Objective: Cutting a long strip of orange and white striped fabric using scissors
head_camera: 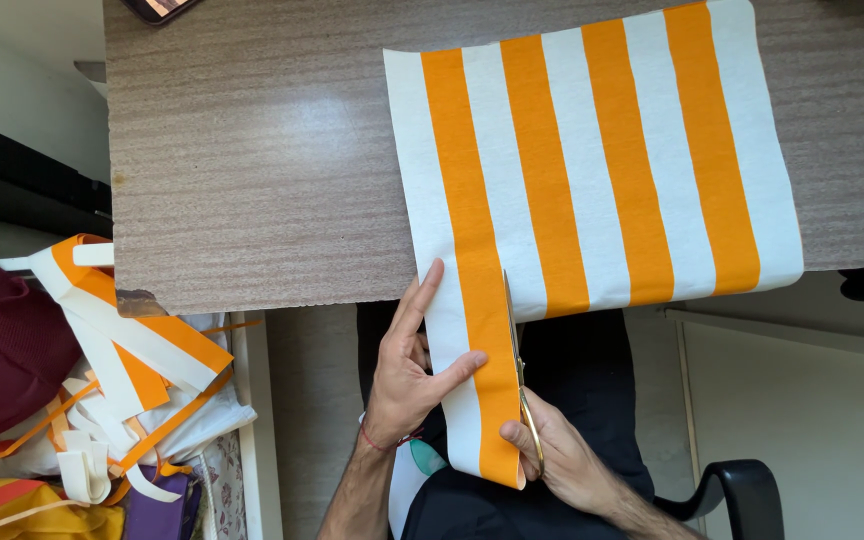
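A: We're looking straight down at a grey-brown wood-grain table (252, 180), and all the action sits at its near edge. A sheet of orange-and-white striped fabric (592, 160) lies flat on the table, with one long tongue of it hanging off the near edge towards the person's lap.

B: And both hands are on that tongue. The left hand (407, 375) is just below the table edge, fingers stretched along a white stripe, thumb pressing across it. That grip is flat and released, pinning the cloth rather than closing round it.

A: The right hand (562, 465) is lower, further out from the table edge, at the bottom of the tongue. Its grip is clenched through the handles of a pair of gold-coloured scissors (520, 380).

B: The blades run up along the boundary between an orange stripe and a white one, their tip just past the table edge, onto the table.

A: Off the table's left side there's a heap of cut orange and white strips (122, 370) lying on a pile of maroon, yellow and purple cloth.

B: Off the table's near right corner, a black chair armrest (742, 485). And at the far left corner, a dark phone (157, 8) pokes into view.
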